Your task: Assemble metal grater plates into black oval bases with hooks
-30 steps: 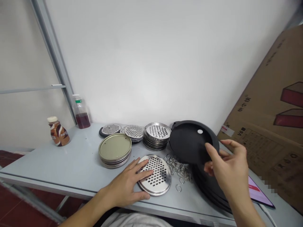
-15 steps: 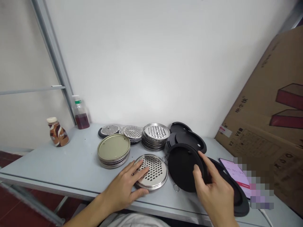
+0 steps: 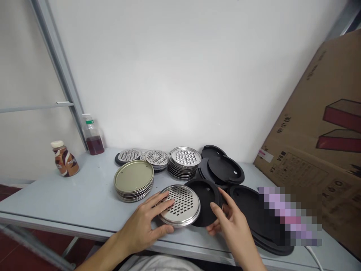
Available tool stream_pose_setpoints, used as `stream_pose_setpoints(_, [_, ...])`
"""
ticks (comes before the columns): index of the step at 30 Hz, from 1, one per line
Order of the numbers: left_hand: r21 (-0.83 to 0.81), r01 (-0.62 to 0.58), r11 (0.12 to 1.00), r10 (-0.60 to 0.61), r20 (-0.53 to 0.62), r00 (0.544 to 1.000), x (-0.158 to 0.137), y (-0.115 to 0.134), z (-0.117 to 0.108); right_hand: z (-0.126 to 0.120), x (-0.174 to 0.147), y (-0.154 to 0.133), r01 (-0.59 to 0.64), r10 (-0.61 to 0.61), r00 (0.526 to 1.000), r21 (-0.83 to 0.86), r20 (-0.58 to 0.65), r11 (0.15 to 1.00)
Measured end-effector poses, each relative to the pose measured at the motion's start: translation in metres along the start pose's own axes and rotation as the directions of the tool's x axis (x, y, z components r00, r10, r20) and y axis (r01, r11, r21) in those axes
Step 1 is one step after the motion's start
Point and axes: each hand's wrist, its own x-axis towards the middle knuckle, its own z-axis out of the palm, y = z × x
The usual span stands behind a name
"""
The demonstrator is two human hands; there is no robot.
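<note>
The silver grater [image 3: 182,206] lies on the desk [image 3: 84,203], and the left hand [image 3: 149,222] rests on its left side, fingers spread flat, not squeezing. Just right of the grater, the right hand [image 3: 230,221] pinches a black dish [image 3: 208,205] by its edge; I can't tell if dish and grater touch. If the dish gets pushed too hard, it might bump the grater, make it slip and scrape those fingers

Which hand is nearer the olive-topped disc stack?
Left. The left hand is at the near right of the olive-topped disc stack; the right hand is farther right, at the black dish.
</note>
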Motion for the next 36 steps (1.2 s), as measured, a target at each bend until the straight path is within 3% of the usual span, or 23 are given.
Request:
stream_pose_setpoints(5, [-0.044, 0.018, 0.999, -0.017, 0.025, 1.0, 0.001, 0.001, 0.0, 0.008, -0.005, 0.009, -0.091, 0.068, 0.991, 0.205, 0.118, 0.975])
stream_pose_setpoints(12, [-0.039, 0.019, 0.999, -0.016, 0.078, 0.997, 0.002, 0.002, 0.0, 0.01, -0.001, 0.02, -0.09, 0.074, 0.993, 0.183, 0.092, 0.979])
stream_pose_setpoints(15, [-0.032, 0.012, 0.999, -0.008, 0.108, 0.994, 0.003, 0.003, -0.003, 0.008, 0.001, 0.021, -0.086, 0.078, 0.982, 0.04, 0.171, 0.996])
stream_pose_setpoints(18, [-0.025, 0.005, 1.0, -0.001, 0.129, 0.992, 0.004, 0.002, -0.004, 0.004, 0.004, 0.022, 0.026, 0.005, 0.988, -0.198, 0.155, 0.98])
stream_pose_setpoints(21, [-0.006, -0.012, 1.0, 0.013, 0.153, 0.988, 0.005, 0.001, -0.004, -0.001, 0.01, 0.025, 0.189, -0.166, 0.982, -0.464, 0.091, 0.866])
stream_pose_setpoints(24, [0.035, -0.022, 0.999, 0.015, 0.18, 0.983, 0.004, 0.001, -0.004, -0.005, 0.014, 0.027, 0.275, -0.267, 0.957, -0.638, 0.111, 0.72])
stream_pose_setpoints(29, [0.071, -0.029, 0.997, 0.013, 0.215, 0.976, 0.001, 0.0, -0.007, -0.003, 0.014, 0.03, 0.329, -0.332, 0.932, -0.726, 0.145, 0.604])
stream_pose_setpoints(36, [0.033, -0.042, 0.999, 0.033, 0.225, 0.974, 0.004, -0.003, -0.007, 0.002, 0.013, 0.039, 0.391, -0.429, 0.89, -0.74, 0.153, 0.547])
